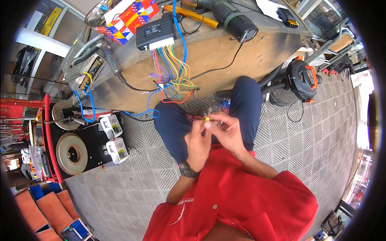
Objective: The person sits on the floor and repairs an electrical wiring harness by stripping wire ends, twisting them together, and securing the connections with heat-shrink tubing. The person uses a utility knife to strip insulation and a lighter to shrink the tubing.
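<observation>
Both my hands meet in front of my knees, their fingertips closed round a small yellow piece (pixel 207 119) too small to name for certain. My left hand (pixel 197 144), with a dark watch on the wrist, pinches it from the left. From the other side, the thumb and fingers of my right hand (pixel 226 129) press on it. Thin wires show just beyond the fingertips, partly hidden by them. Farther off, a bundle of coloured wires (pixel 171 66) hangs over the bench edge from a black control box (pixel 156 33).
On the wooden bench (pixel 217 54) lie a soldering iron (pixel 110 58), a dark power tool (pixel 237 24), an orange rod-like tool (pixel 193 16) and a colourful carton (pixel 130 20). A vacuum cleaner (pixel 295 82) stands right. At left is a black panel with a round disc (pixel 72 153).
</observation>
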### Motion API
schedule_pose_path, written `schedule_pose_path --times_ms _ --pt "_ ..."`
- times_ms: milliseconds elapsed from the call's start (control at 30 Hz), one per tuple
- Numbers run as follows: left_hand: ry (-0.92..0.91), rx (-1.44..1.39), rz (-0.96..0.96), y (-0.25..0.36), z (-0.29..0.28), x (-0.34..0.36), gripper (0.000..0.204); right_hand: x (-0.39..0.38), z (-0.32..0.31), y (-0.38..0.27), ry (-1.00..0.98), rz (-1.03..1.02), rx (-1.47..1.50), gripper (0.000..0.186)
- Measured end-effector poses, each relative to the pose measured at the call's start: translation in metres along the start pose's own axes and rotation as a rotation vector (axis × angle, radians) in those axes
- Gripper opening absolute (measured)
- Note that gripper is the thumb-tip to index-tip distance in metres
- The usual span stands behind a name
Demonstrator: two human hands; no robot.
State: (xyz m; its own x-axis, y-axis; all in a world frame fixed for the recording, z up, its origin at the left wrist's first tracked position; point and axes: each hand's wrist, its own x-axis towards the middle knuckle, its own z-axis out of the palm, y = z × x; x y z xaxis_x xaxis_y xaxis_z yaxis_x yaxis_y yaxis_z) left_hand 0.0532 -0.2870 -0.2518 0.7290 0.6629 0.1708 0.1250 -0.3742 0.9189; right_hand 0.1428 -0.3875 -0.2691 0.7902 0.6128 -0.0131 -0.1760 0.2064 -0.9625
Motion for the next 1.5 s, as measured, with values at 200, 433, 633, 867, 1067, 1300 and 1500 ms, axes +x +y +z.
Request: schedule_pose_path --times_ms 200,433,633,867,1067,1300,1500 --pt "-0.096 0.078 0.202 -0.023 -0.009 0.022 0.034 0.022 -0.005 0.006 0.103 0.037 0.030 0.025" --pt "-0.050 -0.229 -0.243 -0.035 0.027 0.064 0.053 0.060 -0.029 -0.006 0.104 -0.229 -0.622 0.026" --pt "0.013 -0.091 -0.169 -0.040 0.049 0.085 0.053 0.079 -0.034 0.003 0.096 -0.416 -0.864 0.023" --pt "0.017 -0.042 -0.205 -0.047 0.046 0.084 0.033 0.081 -0.038 0.005 0.072 -0.323 -0.840 0.020" --pt "0.013 -0.075 -0.138 -0.045 0.046 0.076 0.033 0.076 -0.039 0.010 0.105 -0.471 -0.774 0.021" --pt "0.021 -0.077 -0.098 -0.041 0.043 0.074 0.030 0.073 -0.042 0.009 0.062 -0.442 -0.759 0.022" --pt "-0.009 -0.113 -0.131 -0.037 0.042 0.072 0.030 0.074 -0.042 0.008 0.057 -0.502 -0.797 0.023"
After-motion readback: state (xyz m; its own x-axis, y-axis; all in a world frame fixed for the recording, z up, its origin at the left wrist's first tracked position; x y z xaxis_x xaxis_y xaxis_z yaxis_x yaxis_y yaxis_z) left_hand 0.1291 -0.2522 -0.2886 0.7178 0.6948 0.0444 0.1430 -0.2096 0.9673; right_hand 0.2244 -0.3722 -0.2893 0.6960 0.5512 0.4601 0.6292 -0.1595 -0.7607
